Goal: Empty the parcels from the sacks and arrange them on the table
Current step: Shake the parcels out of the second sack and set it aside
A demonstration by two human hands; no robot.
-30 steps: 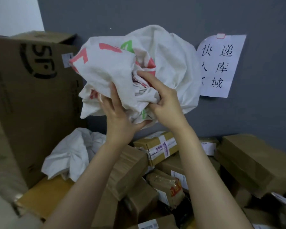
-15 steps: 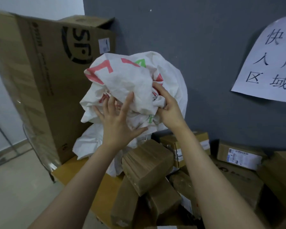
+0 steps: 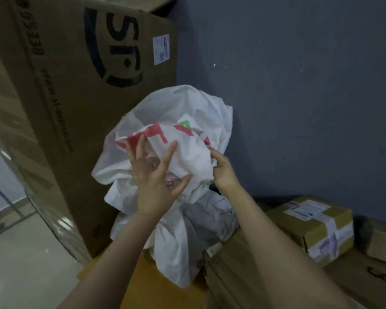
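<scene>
- Currently the crumpled sack is just right of the tall carton, over a second sack.
- Your left hand has fingers spread wide on the cloth; your right hand pinches a fold.
- Tuck it against the carton, clear of the parcels farther right.

A crumpled white sack (red and green print) beside a tall cardboard box: left hand splayed before it, right hand pinching its fabric.
</scene>
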